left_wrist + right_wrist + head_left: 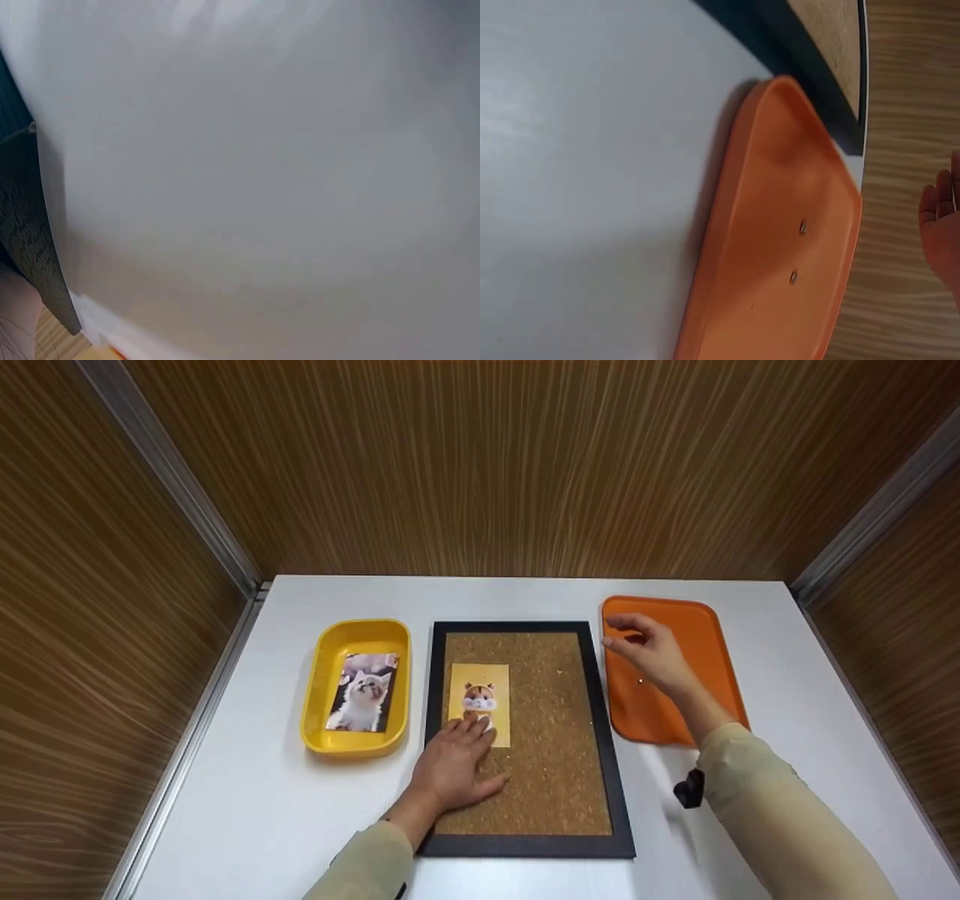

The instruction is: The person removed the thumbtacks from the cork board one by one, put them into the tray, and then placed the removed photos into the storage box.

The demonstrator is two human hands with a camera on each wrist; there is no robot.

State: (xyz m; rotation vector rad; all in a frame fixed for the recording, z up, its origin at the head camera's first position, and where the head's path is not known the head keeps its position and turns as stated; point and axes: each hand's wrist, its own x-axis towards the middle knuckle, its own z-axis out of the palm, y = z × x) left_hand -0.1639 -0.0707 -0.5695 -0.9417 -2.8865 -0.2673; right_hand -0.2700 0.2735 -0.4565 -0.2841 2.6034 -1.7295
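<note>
A yellow card (pixel 500 682) with a cartoon animal in a hood lies on the left part of a black-framed corkboard (pixel 551 780). My left hand (pixel 456 761) rests flat over the card's lower edge, its fingertips on the picture and its thumb spread on the cork. Over the left side of an orange tray (pixel 694 630) is my right hand (pixel 651 652), thumb and fingers apart with a gap between them. Nothing shows between those fingertips. Two small metallic pieces (pixel 803 226), perhaps tacks, lie in the tray in the right wrist view.
Left of the corkboard stands a yellow bin (pixel 319 690) with a kitten photo (pixel 364 697) in it. All of this is on a white table (pixel 247 787), enclosed by wood-grain panels (pixel 480 472) at the back and sides.
</note>
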